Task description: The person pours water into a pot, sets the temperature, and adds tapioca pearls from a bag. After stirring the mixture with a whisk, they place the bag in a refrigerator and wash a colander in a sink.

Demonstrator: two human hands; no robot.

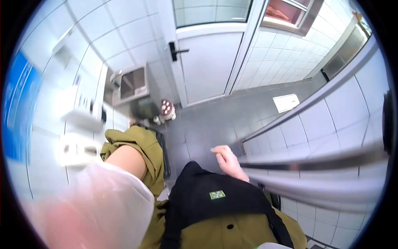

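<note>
At the lower left, close to the camera, my left hand is smeared by motion and mostly cut off by the frame edge. Over it and part of the forearm lies a loose, translucent plastic glove; the fingers cannot be made out. An olive sleeve is pushed up on that arm. My right hand hangs in front of the black apron, its fingers loosely bent and a little apart, with nothing seen in them. The apron carries a small green patch.
A small steel sink stands by the left wall, with a stool with a dotted red top near it. Ahead is a white door with a black handle. A tiled partition rises at right. A white sheet lies on the grey floor.
</note>
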